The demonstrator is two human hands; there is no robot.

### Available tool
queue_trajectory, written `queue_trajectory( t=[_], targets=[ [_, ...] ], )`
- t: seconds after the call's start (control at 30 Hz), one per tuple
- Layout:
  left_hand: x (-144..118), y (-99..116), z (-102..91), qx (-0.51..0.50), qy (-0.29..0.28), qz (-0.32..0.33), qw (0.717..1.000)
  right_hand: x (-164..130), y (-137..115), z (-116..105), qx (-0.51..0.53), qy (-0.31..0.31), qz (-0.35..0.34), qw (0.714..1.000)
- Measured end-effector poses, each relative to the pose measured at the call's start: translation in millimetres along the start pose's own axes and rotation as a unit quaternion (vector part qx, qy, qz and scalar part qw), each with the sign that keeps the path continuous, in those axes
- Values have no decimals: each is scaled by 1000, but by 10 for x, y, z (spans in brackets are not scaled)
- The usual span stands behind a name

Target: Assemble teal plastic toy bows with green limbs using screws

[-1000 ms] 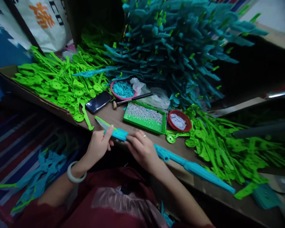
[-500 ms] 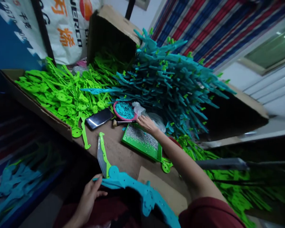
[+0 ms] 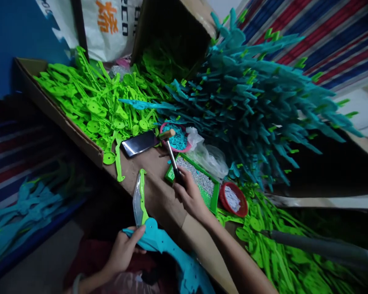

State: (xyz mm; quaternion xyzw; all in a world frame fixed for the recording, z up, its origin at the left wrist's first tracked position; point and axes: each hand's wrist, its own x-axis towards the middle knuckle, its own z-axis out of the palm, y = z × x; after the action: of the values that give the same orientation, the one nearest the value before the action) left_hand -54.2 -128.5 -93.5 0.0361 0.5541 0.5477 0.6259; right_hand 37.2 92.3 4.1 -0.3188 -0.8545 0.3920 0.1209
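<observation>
My left hand (image 3: 122,250) grips a teal plastic toy piece (image 3: 171,253) with a green-and-clear blade (image 3: 139,198) at its tip, held at the near edge of the cardboard-covered table (image 3: 153,196). My right hand (image 3: 190,195) holds a small hammer (image 3: 171,153) by its black handle, the wooden head raised over the table near a pink bowl of teal bits (image 3: 178,138). Just right of that hand lies a green tray of small silver parts (image 3: 199,181).
A black phone (image 3: 139,143) lies beside the hammer head. Loose green plastic pieces (image 3: 92,98) are heaped at the left and at the lower right (image 3: 279,253). A big pile of teal assembled pieces (image 3: 251,98) fills the back. A red bowl (image 3: 233,199) and clear bag (image 3: 210,157) sit nearby.
My right hand reached to the hammer lying by the pink bowl, picked it up and drew it back over the table. My left hand kept hold of the teal piece.
</observation>
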Motion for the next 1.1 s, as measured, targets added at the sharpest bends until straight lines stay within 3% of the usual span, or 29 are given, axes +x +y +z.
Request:
queue_trajectory(
  t=[0.1,0.23,0.37,0.47,0.67,0.73,0.9,1.0,1.1],
  targets=[
    [-27,-33,6,-22,11,-6,1000,-242,-99,199,26,-12,27,999],
    [-14,-47,36,-38,18,-5,999,-456,16,348,-43,46,-16,998],
    [-4,-26,79,-57,29,7,998,-447,120,411,-81,-33,-52,995],
    [2,16,103,-69,42,8,997,-481,45,326,-72,-32,-49,996],
    [43,139,-1,-83,42,38,995,-793,-227,-177,-7,115,-6,993],
    [92,174,-55,-92,63,58,992,-911,-95,-384,-41,114,52,991],
    [203,262,-83,-99,92,67,989,-1439,608,-711,-89,74,170,979],
    [200,286,-36,-93,110,71,987,-1659,818,-702,-62,41,173,982],
    [186,302,16,-88,127,73,985,-1658,814,-629,-20,-30,143,989]
  ],
)
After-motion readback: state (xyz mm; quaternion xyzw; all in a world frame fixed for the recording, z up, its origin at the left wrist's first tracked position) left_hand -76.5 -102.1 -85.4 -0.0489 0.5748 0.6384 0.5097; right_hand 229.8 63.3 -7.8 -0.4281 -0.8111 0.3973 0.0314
